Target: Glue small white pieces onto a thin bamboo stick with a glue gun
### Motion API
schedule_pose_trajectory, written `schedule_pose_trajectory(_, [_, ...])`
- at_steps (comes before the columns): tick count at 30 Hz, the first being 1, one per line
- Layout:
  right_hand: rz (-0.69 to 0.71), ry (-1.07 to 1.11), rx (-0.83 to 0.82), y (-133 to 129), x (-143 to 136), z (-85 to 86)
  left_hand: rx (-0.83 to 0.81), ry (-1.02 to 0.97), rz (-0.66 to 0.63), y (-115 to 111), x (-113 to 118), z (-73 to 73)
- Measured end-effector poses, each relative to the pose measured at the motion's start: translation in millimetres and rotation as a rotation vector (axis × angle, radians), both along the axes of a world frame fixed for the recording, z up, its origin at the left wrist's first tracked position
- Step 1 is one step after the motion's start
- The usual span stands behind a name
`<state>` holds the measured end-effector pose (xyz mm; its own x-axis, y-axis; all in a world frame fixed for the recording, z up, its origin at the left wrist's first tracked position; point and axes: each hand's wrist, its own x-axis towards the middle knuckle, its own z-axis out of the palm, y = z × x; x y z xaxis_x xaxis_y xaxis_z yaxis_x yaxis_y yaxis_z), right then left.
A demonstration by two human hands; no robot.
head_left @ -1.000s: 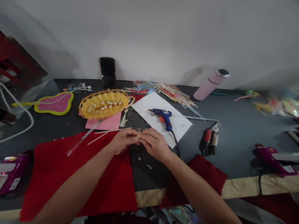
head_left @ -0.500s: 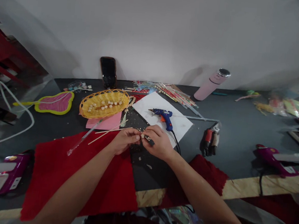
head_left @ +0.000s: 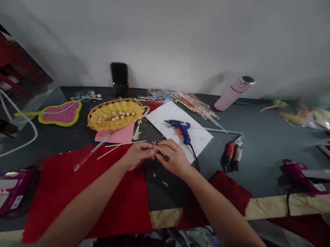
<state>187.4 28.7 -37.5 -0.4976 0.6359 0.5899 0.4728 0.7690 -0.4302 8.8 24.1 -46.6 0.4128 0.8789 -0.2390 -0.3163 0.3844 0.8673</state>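
My left hand (head_left: 138,154) is closed in a pinch, its thumb and forefinger meeting the fingertips of my right hand (head_left: 174,157). Between them sits a small pale bead-like piece (head_left: 156,151), mostly covered by the fingers. The right fingers are curled, with more tiny pale bits showing under them. Just beyond the fingertips, similar bits lie on the dark table. A blue glue gun (head_left: 181,128) rests on a white sheet (head_left: 165,114) past my right hand. Thin pale sticks (head_left: 117,146) lie near my left hand, beside a yellow woven basket (head_left: 105,113) holding several pale pieces.
Red cloth (head_left: 118,203) lies under my left forearm, with a clear glue stick (head_left: 91,155) across it. Pliers (head_left: 232,153), a pink bottle (head_left: 234,93), a phone (head_left: 119,79), a bundle of straws (head_left: 196,105) and purple glue guns (head_left: 306,178) surround the work area.
My right fingers have closed in slightly toward the left hand and cover more of the pale bits and the dark gap beneath. The left hand has barely moved.
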Motion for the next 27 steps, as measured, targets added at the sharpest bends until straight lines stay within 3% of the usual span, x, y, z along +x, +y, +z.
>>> schedule_pose_trajectory(12, [0.033, 0.044, 0.008, -1.6, -5.3, -1.7, 0.076, 0.030, 0.043, -1.1, -3.0, -3.2])
schedule_pose_trajectory(27, [0.030, 0.105, -0.022, -1.2, -0.5, -3.0, -0.029, -0.008, 0.035, -0.4, -0.4, -3.5])
